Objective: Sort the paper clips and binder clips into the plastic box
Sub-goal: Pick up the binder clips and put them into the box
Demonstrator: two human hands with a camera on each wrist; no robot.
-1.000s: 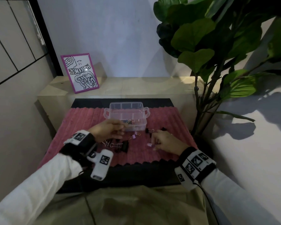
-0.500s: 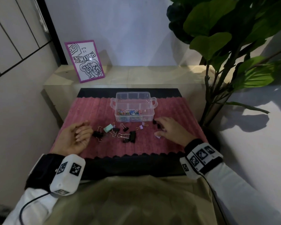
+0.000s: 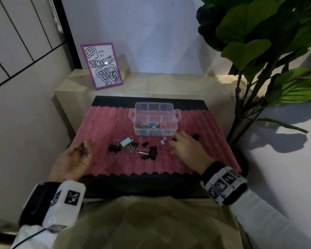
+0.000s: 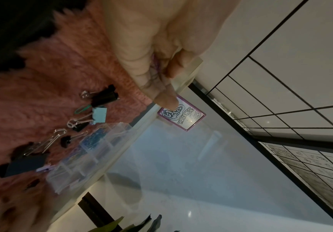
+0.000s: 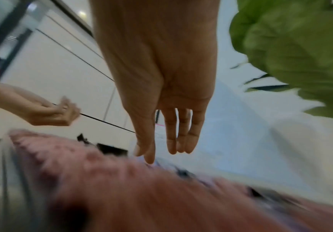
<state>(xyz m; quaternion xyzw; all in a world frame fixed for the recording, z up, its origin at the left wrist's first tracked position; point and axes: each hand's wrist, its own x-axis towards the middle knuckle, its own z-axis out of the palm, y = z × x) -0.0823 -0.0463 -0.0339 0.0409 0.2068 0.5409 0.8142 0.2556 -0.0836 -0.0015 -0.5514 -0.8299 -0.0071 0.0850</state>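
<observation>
Framed drawing point(image 3: 102, 66), bubble lettering (mirrored, unreadable), wrist bands' square markers

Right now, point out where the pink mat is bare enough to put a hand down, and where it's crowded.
Bare: the pink mat left of the plastic box, and the near strip between the binder clips and the mat's zigzag edge. The far right corner beside the box also looks free. Crowded: the stretch in front of the box, from the left hand to the right hand.
</observation>
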